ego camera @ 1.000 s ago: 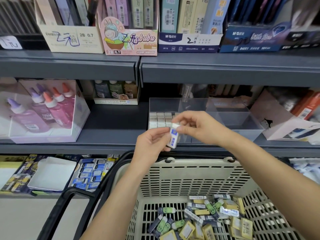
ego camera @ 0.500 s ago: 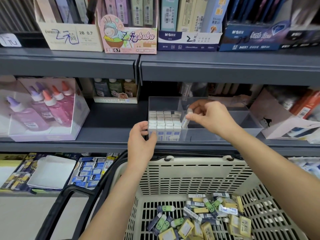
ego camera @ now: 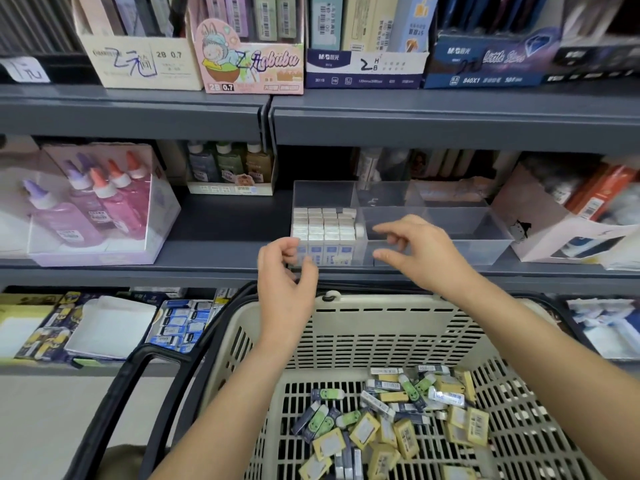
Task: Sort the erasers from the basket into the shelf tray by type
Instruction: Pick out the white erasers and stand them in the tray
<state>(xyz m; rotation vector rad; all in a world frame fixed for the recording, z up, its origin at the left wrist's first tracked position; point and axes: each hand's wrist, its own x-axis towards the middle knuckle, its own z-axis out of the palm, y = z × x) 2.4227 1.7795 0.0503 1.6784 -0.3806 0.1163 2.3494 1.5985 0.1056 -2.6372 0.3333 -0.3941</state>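
A clear divided shelf tray (ego camera: 464, 233) stands on the middle shelf. Its left compartment holds upright rows of white-and-blue erasers (ego camera: 323, 230); the other compartments look bare. My left hand (ego camera: 285, 275) hovers in front of the tray's left front corner, fingers loosely curled, holding nothing. My right hand (ego camera: 412, 251) is in front of the tray's middle, thumb and fingers spread apart and empty. Below, the beige slotted basket (ego camera: 381, 327) holds a loose pile of yellow, green-faced and dark blue erasers (ego camera: 391, 417).
Glue bottles in a clear box (ego camera: 93, 206) sit left on the same shelf. A pink-white carton (ego camera: 561, 233) stands right of the tray. Pencil-lead boxes (ego camera: 249, 46) line the upper shelf. The basket's black handle (ego camera: 138, 375) hangs at left. Boxed stock (ego camera: 180, 323) fills the lower shelf.
The white-and-blue eraser passed from both hands to the right hand and went into the tray's left compartment. The right hand has drawn back toward me, empty. The left hand shifted slightly.
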